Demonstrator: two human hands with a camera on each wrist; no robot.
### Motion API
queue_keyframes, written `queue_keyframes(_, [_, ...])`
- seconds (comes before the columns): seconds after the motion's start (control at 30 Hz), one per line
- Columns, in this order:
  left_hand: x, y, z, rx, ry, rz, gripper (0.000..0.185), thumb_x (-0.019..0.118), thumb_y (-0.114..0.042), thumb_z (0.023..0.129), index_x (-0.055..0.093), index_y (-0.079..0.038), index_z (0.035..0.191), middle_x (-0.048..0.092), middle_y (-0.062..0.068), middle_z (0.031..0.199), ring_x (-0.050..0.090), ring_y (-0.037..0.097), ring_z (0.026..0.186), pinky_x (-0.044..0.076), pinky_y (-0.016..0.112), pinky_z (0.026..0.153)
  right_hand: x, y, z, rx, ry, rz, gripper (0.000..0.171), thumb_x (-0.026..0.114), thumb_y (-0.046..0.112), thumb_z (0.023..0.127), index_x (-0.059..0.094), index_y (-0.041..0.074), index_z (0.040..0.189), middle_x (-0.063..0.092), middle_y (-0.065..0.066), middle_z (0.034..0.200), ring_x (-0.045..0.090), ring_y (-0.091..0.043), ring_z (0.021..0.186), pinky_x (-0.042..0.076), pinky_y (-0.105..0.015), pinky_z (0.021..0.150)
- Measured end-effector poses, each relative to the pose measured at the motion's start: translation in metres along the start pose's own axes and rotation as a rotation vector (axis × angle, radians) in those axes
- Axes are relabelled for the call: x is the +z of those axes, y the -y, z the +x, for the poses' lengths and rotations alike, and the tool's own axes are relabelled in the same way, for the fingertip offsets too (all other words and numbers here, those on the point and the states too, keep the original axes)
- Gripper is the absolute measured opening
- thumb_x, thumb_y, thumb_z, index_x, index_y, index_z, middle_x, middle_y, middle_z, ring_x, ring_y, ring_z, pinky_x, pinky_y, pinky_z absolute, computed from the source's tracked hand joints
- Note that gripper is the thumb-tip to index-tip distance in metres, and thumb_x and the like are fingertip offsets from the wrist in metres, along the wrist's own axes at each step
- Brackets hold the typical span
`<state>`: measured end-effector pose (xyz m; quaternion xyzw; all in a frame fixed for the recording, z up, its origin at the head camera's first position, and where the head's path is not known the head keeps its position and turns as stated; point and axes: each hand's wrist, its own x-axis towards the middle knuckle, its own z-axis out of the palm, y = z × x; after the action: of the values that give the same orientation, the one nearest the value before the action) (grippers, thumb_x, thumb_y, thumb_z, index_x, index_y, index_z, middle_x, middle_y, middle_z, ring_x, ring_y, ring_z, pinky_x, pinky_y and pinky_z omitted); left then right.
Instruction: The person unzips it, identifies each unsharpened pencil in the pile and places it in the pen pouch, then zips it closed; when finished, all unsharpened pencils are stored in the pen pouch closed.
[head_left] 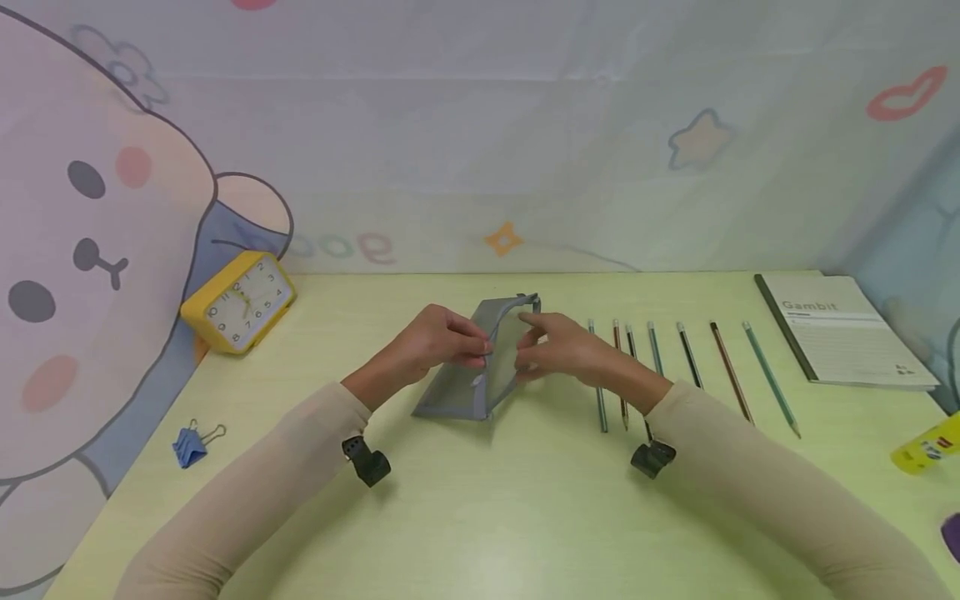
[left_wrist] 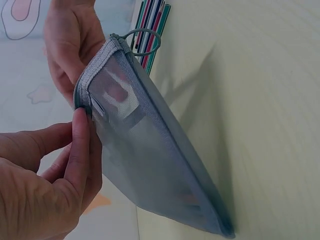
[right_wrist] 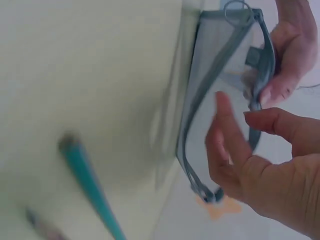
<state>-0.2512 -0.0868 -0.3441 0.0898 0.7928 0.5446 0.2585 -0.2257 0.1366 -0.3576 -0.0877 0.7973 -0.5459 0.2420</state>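
A grey mesh pouch [head_left: 480,358] stands on edge at the middle of the tabletop [head_left: 480,517]. The left hand [head_left: 438,343] pinches its upper zip edge; the right hand [head_left: 558,346] grips the other side. Pencils [head_left: 690,358] lie toward the right edge.

Both hands at a grey mesh pencil pouch [head_left: 480,358]

The left hand [head_left: 431,342] and right hand [head_left: 558,350] pinch its upper edge, its lower edge on the green desk [head_left: 487,517]. Seven pencils [head_left: 690,367] lie just right; a yellow alarm clock [head_left: 238,302] stands far left.
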Motion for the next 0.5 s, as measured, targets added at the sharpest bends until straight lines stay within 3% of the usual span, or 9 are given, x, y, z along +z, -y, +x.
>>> queue_keyframes(0.1, [0.000,0.000,-0.001,0.001,0.005,-0.007,0.027,0.071,-0.005,0.094,0.070,0.007,0.118,0.071,0.022,0.121,0.074,0.008,0.072,0.060,0.044,0.099,-0.016,0.002,-0.013,-0.049,-0.014,-0.213,0.058,0.056,0.008,0.102,0.035,-0.003,0.155,0.054,-0.027,0.134,0.067,-0.038,0.115,0.064,-0.041,0.088])
queue_keyframes(0.2, [0.001,0.001,-0.002,0.000,0.008,-0.017,0.028,0.071,-0.004,0.094,0.070,0.008,0.119,0.071,0.023,0.121,0.074,0.007,0.071,0.058,0.048,0.102,-0.034,0.005,-0.028,-0.066,-0.045,-0.425,0.046,0.056,0.010,0.102,0.049,-0.005,0.145,0.062,-0.025,0.126,0.070,-0.037,0.106,0.065,-0.040,0.081])
queue_keyframes(0.37, [0.001,0.001,-0.003,-0.008,0.002,-0.020,0.029,0.071,-0.004,0.094,0.069,0.008,0.120,0.071,0.024,0.121,0.073,0.006,0.069,0.057,0.049,0.103,-0.059,0.003,-0.047,-0.034,-0.118,-0.691,0.043,0.057,0.009,0.101,0.054,-0.011,0.138,0.065,-0.030,0.123,0.074,-0.034,0.085,0.063,-0.040,0.074])
queue_keyframes(0.5, [0.001,0.002,-0.003,-0.009,-0.002,-0.023,0.029,0.071,-0.003,0.093,0.069,0.008,0.120,0.071,0.024,0.121,0.073,0.006,0.068,0.056,0.049,0.103,-0.075,-0.007,-0.056,0.034,-0.137,-0.783,0.045,0.057,0.006,0.099,0.051,-0.017,0.137,0.060,-0.037,0.129,0.073,-0.032,0.079,0.061,-0.039,0.073])
